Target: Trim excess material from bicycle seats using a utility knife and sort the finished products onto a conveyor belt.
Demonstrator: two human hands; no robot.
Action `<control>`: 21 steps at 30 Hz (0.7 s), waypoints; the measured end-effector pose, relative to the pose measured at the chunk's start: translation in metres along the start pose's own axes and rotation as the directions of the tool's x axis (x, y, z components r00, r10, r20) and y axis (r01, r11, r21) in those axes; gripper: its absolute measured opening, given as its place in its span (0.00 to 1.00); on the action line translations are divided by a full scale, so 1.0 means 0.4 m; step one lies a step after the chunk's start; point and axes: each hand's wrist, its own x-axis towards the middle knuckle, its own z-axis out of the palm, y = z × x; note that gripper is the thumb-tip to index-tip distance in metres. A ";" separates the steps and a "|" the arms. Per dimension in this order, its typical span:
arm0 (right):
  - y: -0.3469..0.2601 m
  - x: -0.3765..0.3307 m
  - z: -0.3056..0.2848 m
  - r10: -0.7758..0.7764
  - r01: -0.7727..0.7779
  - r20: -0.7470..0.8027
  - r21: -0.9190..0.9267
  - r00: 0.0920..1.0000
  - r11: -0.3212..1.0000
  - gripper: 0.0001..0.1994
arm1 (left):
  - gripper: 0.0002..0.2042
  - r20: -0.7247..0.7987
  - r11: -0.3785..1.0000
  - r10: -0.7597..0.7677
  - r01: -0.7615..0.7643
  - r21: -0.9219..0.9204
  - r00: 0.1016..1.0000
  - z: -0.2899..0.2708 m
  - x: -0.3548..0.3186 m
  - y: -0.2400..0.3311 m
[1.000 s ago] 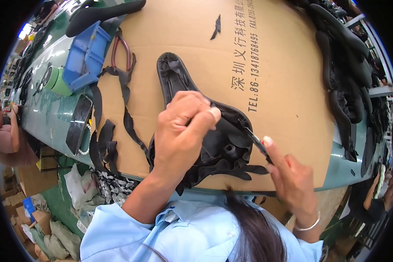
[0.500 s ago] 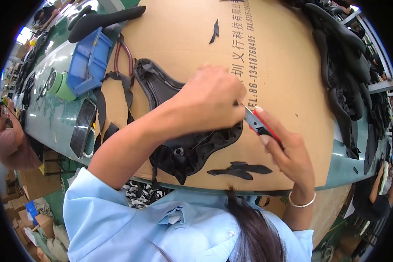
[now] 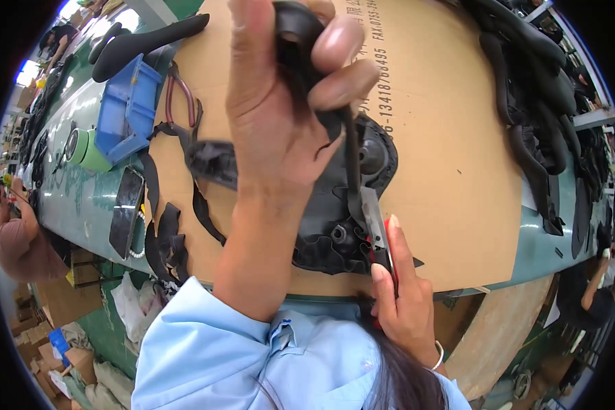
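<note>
My left hand is raised close to the camera, gripping a black rubbery strip that runs down from a black moulded piece lying on the cardboard sheet. My right hand holds red-handled scissors, their blades closed around the lower part of the strip at the moulded piece's right edge. The left forearm hides much of the piece.
Black offcut strips lie left of the piece. A blue bin, red-handled pliers and a green tape roll sit at the left. Long black parts are piled at the right. Another person works at far left.
My left hand has lifted toward the camera, pulling the black strip up taut. The scissors have moved in under it, along the piece's right edge.
</note>
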 end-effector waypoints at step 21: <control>0.023 -0.069 -0.081 0.141 -0.135 0.101 -0.066 0.985 0.989 0.26 | 0.10 0.392 -0.470 0.100 -0.304 0.829 0.915 -0.139 -0.081 -0.004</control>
